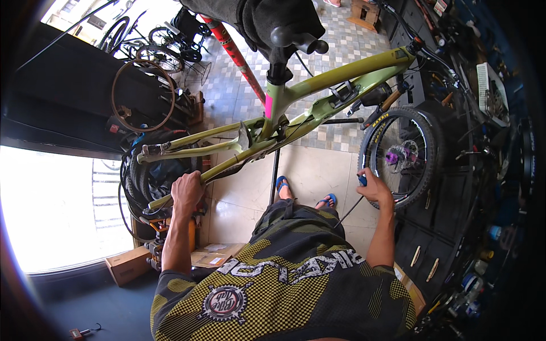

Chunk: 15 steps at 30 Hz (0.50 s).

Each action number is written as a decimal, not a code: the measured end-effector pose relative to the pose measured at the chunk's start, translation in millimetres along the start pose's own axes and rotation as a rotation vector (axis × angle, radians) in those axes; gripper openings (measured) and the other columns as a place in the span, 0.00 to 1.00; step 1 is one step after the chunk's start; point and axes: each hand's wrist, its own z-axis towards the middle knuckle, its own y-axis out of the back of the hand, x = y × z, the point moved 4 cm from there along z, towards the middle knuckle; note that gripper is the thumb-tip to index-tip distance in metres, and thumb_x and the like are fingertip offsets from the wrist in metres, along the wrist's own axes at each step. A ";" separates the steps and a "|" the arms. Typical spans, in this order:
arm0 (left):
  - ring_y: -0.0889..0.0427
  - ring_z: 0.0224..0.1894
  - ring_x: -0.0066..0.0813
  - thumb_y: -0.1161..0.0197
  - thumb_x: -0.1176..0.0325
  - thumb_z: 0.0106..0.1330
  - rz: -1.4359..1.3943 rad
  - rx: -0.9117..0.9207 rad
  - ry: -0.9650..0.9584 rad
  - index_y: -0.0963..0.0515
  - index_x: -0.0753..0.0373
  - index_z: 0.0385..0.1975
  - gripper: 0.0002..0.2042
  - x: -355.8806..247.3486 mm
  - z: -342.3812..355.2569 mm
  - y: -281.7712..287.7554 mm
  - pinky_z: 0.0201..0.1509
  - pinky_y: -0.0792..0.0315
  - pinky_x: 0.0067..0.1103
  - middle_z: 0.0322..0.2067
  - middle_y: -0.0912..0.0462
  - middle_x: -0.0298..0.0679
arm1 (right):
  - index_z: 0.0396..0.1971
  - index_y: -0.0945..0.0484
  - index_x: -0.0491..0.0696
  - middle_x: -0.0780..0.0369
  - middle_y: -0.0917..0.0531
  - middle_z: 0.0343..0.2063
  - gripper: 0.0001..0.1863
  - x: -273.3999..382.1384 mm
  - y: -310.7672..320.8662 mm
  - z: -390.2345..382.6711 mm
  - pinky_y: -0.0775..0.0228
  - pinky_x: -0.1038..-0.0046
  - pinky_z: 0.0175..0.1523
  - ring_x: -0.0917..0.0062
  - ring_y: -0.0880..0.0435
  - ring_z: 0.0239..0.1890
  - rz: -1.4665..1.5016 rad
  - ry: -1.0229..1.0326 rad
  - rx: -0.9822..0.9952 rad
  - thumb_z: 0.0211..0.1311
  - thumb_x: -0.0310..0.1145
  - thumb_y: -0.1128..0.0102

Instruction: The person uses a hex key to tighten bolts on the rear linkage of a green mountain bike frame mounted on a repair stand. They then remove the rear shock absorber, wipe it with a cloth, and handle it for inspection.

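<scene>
A green bicycle frame (pixel 352 71) hangs by its seatpost from a stand whose top is wrapped in dark cloth (pixel 250 23), with a red upright (pixel 227 45). My left hand (pixel 186 192) is closed round the lower rear tube (pixel 223 167) of the frame, at the left. My right hand (pixel 373 187) is closed on a small blue-handled tool (pixel 362 179). A thin dark hose (pixel 352 208) runs from it down toward my body. Just beyond that hand is the front wheel (pixel 421 165), with a purple hub.
Several bicycles (pixel 165 42) and a loose rim (pixel 116 94) are at the upper left. Black cabinets (pixel 443 221), crowded with parts, line the right. A cardboard box (pixel 126 266) lies at the lower left. My sandalled feet (pixel 284 188) stand on tiles beneath the frame.
</scene>
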 end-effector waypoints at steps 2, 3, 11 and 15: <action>0.10 0.38 0.51 0.34 0.64 0.65 0.024 -0.017 0.001 0.15 0.58 0.35 0.06 -1.4 -0.8 2.4 0.44 0.18 0.44 0.31 0.11 0.49 | 0.57 0.26 0.47 0.51 0.14 0.41 0.26 1.8 9.1 -2.0 0.22 0.63 0.48 0.64 0.14 0.37 0.070 -0.081 0.096 0.58 0.34 0.30; 0.10 0.38 0.51 0.35 0.65 0.66 0.037 -0.022 0.012 0.15 0.58 0.35 0.06 2.6 -4.7 1.0 0.43 0.18 0.44 0.31 0.11 0.49 | 0.57 0.26 0.46 0.53 0.14 0.41 0.25 15.4 19.5 -4.8 0.21 0.65 0.46 0.69 0.14 0.36 0.143 -0.116 0.108 0.60 0.33 0.29; 0.11 0.37 0.53 0.33 0.64 0.64 -0.114 0.034 0.047 0.15 0.59 0.36 0.06 25.9 -5.4 -31.0 0.43 0.18 0.44 0.30 0.12 0.50 | 0.39 0.15 0.40 0.65 0.14 0.30 0.16 65.4 13.7 46.1 0.27 0.75 0.40 0.82 0.19 0.32 0.486 0.065 -0.086 0.66 0.40 0.27; 0.11 0.37 0.54 0.31 0.63 0.63 -0.186 0.053 0.058 0.16 0.59 0.36 0.08 33.2 0.0 -50.6 0.43 0.18 0.44 0.30 0.12 0.50 | 0.35 0.22 0.46 0.69 0.21 0.28 0.13 123.8 -68.4 76.1 0.32 0.75 0.38 0.83 0.27 0.30 0.628 0.231 0.000 0.71 0.40 0.32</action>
